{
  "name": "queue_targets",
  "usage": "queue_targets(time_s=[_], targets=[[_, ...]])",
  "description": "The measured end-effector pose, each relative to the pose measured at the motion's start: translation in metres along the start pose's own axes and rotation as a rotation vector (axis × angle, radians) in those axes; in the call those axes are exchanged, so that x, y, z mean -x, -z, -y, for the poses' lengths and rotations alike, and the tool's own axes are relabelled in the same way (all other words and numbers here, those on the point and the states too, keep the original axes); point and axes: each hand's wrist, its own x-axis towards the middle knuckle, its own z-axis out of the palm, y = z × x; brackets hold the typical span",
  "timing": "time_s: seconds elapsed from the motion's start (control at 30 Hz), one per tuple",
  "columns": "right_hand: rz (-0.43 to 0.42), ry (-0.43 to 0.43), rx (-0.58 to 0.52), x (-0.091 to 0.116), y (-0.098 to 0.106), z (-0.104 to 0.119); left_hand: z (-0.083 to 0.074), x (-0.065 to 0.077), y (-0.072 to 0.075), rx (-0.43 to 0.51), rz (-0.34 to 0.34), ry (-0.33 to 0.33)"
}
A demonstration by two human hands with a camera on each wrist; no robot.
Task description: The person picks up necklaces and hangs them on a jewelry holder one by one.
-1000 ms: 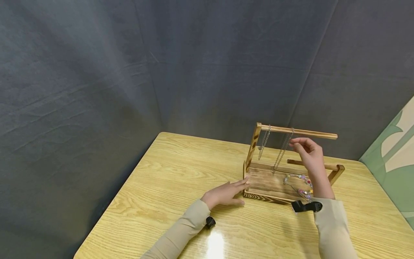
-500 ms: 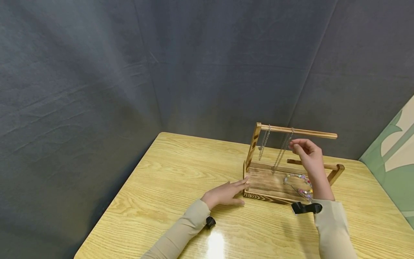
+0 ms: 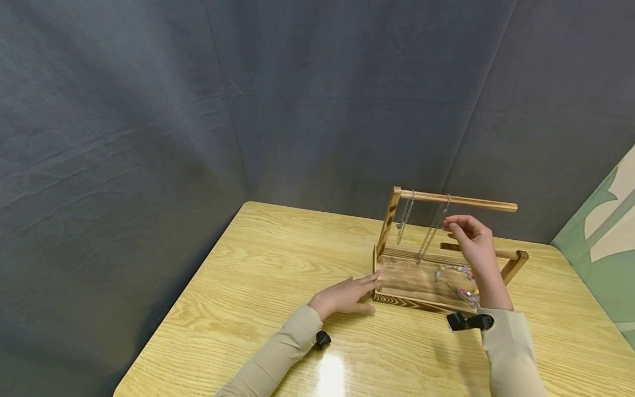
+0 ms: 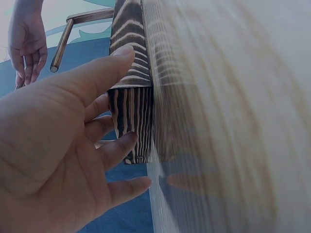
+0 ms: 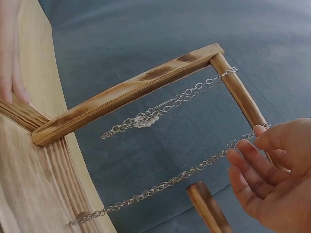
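Observation:
Two silver chain necklaces hang from the top bar of a wooden jewellery stand (image 3: 416, 273). The shorter necklace (image 5: 172, 104) has a small pendant and hangs near the upright post. My right hand (image 3: 473, 240) pinches the longer necklace (image 5: 160, 187) between thumb and fingertips, a little below the bar. The longer one's lower end reaches down to the stand's tray. My left hand (image 3: 344, 298) lies flat with straight fingers against the tray's left end, thumb along its front edge (image 4: 131, 63). A colourful beaded piece (image 3: 456, 270) lies in the tray, partly hidden by my right wrist.
The stand's top bar (image 3: 476, 204) juts out to the right with a free end. A lower bar (image 3: 451, 248) on a short post (image 3: 516, 267) stands behind my right wrist. The wood-grain table (image 3: 278, 248) meets a dark curtain (image 3: 322, 110) at the back.
My right hand has moved slightly down along the longer necklace. The left hand and the stand stay in place.

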Motion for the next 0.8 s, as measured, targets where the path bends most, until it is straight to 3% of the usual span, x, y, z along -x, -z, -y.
queue_targets(time_s=[0.3, 0.8], targets=[[-0.005, -0.015, 0.014, 0.0043, -0.0011, -0.0042, -0.0002, -0.0006, -0.0014, 0.003, 0.003, 0.004], [0.027, -0.017, -0.154, 0.0087, -0.0039, -0.0085, 0.0007, -0.0023, -0.0030, -0.010, 0.000, 0.012]])
